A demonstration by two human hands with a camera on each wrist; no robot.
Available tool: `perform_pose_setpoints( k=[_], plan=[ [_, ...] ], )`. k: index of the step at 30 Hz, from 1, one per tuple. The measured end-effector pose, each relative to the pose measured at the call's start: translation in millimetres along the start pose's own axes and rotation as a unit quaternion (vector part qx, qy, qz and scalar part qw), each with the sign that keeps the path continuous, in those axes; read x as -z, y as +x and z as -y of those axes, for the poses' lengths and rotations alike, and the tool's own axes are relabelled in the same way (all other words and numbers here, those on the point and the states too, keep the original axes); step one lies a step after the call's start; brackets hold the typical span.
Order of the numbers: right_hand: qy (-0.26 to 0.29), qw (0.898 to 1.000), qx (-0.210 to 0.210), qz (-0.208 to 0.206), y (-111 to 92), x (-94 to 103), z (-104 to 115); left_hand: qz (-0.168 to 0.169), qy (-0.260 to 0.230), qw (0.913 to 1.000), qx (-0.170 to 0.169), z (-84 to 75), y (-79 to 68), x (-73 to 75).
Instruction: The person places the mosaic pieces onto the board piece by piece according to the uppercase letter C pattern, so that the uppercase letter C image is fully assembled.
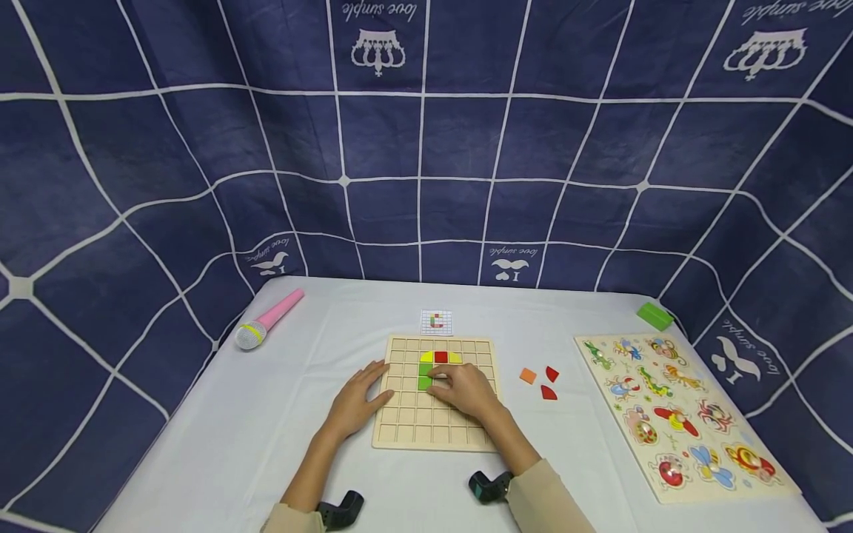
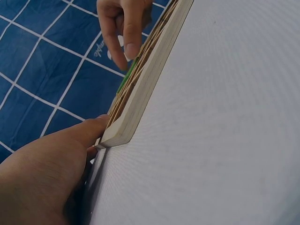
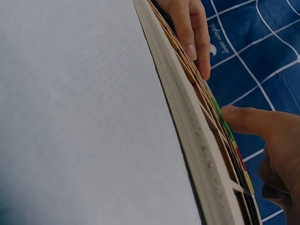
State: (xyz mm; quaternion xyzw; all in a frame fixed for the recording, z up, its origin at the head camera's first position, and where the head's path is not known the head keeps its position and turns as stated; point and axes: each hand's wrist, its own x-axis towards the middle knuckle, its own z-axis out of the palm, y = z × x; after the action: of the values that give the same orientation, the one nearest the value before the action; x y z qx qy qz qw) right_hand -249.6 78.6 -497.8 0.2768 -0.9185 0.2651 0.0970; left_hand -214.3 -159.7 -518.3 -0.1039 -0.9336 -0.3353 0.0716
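Bright Shapes on a Wooden Board

A pale wooden board [image 1: 401,435] full of little square holes lies flat on the desk [image 1: 220,444]. Near its top are a yellow piece [image 1: 427,357] with a round corner, a red square [image 1: 440,357] and another yellow piece [image 1: 455,358], side by side. Two green squares [image 1: 423,383] sit in a line under the left yellow one. The left hand [image 1: 355,406] touches the board's left edge. The right hand's [image 1: 469,391] fingers touch the greens. To the right lie an orange square [image 1: 528,376] and two red wedges [image 1: 549,394].

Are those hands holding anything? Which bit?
The left hand rests on the edge of the wooden board. The right hand touches a green piece; whether pinched, I can't tell.
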Motion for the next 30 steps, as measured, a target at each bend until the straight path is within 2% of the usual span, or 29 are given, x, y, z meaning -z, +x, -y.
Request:
perform_pose_setpoints(
  k=[11,17,26,30],
  plan=[
    [-0.001,1.0,-0.025,-0.013,-15.9,28.1,-4.1,-0.002,-0.003,1.0,0.001,-0.6,-0.6,-0.1],
    [-0.02,0.998,-0.036,-0.046,-28.8,52.5,-12.9,-0.006,-0.007,0.9999,-0.005,0.7,-0.5,-1.0],
    [-0.06,0.989,-0.075,-0.115,-59.3,84.0,-60.8,-0.003,-0.006,1.0,-0.005,0.6,-0.2,-2.0],
    [-0.081,0.978,-0.135,-0.14,-75.1,93.6,-86.3,-0.001,-0.009,1.0,0.001,-0.1,-0.9,-0.5]
  ],
)
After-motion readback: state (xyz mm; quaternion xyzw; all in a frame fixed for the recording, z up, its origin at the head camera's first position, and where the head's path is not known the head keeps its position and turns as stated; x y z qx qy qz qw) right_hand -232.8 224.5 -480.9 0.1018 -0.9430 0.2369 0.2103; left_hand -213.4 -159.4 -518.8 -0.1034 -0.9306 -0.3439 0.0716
